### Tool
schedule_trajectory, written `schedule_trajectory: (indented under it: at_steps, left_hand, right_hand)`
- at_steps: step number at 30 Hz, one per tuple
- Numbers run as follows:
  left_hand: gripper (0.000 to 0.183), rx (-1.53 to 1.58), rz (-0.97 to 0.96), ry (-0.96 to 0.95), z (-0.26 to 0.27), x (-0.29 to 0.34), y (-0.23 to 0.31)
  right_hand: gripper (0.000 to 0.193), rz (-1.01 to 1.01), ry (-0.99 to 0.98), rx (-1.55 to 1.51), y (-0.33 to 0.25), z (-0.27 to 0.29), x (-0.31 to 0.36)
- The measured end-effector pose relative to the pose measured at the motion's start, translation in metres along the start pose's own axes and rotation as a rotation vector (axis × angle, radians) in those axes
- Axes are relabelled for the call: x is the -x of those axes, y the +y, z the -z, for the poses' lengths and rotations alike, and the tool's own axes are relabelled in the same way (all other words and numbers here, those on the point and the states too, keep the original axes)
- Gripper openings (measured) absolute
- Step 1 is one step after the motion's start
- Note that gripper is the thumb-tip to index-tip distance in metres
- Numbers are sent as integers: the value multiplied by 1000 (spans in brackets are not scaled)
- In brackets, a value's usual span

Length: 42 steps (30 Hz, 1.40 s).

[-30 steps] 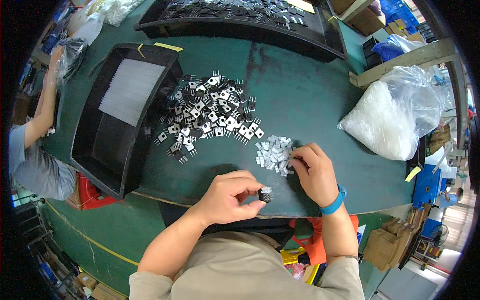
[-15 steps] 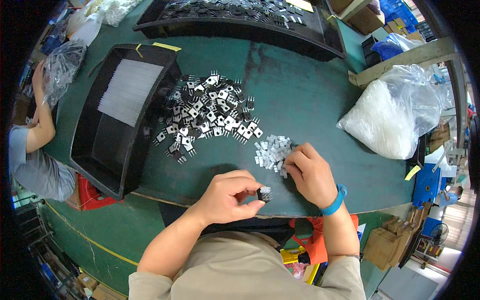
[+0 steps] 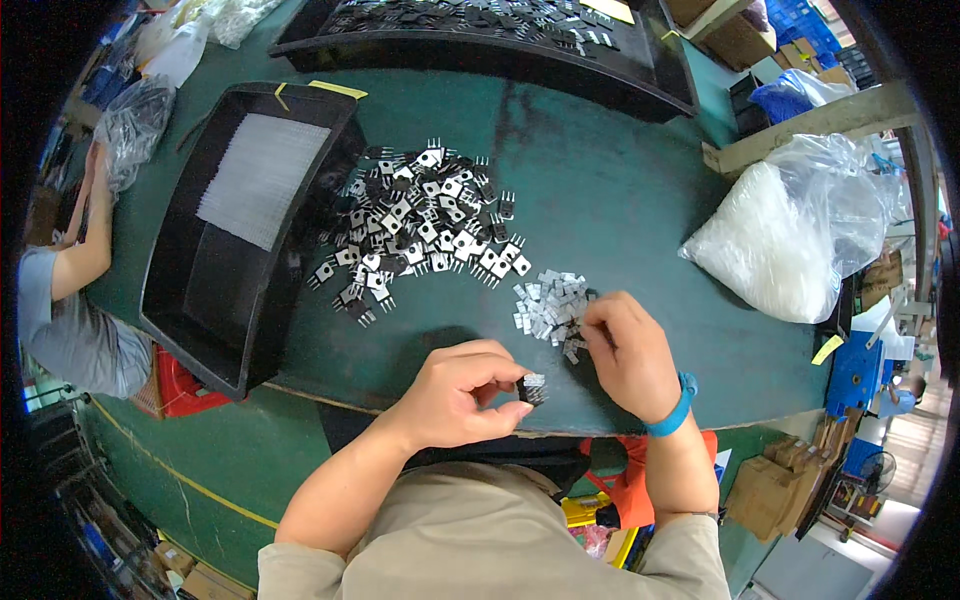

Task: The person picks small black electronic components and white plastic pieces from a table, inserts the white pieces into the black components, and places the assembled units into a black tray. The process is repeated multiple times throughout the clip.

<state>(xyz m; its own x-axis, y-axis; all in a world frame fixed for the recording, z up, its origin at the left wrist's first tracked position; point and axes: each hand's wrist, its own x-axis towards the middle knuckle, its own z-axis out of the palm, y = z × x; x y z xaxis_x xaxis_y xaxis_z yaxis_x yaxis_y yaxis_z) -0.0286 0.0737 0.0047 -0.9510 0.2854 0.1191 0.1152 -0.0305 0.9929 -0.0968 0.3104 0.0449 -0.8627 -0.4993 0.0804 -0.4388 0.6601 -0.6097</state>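
Observation:
Near the table's front edge my left hand (image 3: 462,393) pinches a small stack of black three-legged transistors (image 3: 533,390) between thumb and fingertips, their metal legs pointing right. My right hand (image 3: 632,352), with a blue band at its wrist, is at the right edge of a small heap of translucent plastic pieces (image 3: 548,303). Its thumb and fingers are drawn together, and whatever they hold is hidden. Farther left lies a loose pile of transistors (image 3: 425,225), black with silvery metal backs.
Left stands a black tray (image 3: 215,290) with rows of clear strips (image 3: 262,175). A larger black bin (image 3: 480,55) of transistors spans the back. A plastic bag of white pieces (image 3: 775,240) sits right. At far left another person's arm (image 3: 85,262) reaches toward a clear bag (image 3: 138,125).
My right hand has shifted slightly right and down along the heap's edge. My left hand keeps the transistor stack in nearly the same place. The other person's arm has moved.

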Motion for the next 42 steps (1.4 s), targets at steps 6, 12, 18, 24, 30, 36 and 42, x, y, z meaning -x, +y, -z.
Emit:
schedule_trajectory:
  at_steps: [6,12,18,24,30,36,42]
  left_hand:
    - [26,-4,-6,-4,0,0,-1]
    - [26,-35,-32,-19,-3,1,0]
    - [28,-67,-46,-14,-4,2,-2]
    - [27,-73,-40,-7,-4,1,-1]
    - [28,-72,-31,-11,-3,2,-1]
    - [29,-62,-24,-11,-2,1,-1]
    - [26,-60,-14,6,-3,1,0]
  right_hand:
    - [18,-29,-8,-492,-21,7,9]
    - [14,-22,-138,-468,-33,10,10]
    - [12,-44,-142,-435,-43,9,14]
    - [16,85,-96,-364,-41,5,16]
    - [26,87,-58,-335,-46,15,20]
    - [26,25,-67,-384,-39,16,28]
    - [19,-1,43,-220,-28,19,29]
